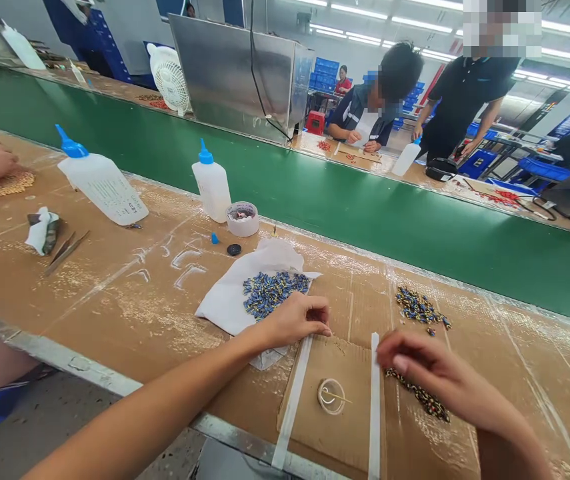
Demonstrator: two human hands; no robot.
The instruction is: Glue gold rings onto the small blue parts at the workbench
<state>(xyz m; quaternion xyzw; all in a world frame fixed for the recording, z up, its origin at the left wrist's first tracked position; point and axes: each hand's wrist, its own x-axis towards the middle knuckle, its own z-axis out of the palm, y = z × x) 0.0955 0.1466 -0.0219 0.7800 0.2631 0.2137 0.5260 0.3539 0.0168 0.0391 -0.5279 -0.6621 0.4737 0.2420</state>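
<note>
My left hand (297,319) rests with curled fingers at the near edge of a white cloth (229,293) that carries a pile of small blue and yellow parts (272,291); its fingertips pinch together by the top of a white strip (292,400). My right hand (429,370) is closed in a pinch just right of a second white strip (375,400), above a row of dark beaded parts (422,398). Between the strips lies a cardboard pad (337,363) with a small round lid (332,396) holding a thin stick. What either hand pinches is too small to see.
A second pile of small parts (419,308) lies beyond my right hand. Two squeeze bottles with blue caps (102,183) (212,187), a tape roll (243,219) and tweezers (67,250) stand to the left. A green conveyor belt (315,193) runs behind; other people work across it.
</note>
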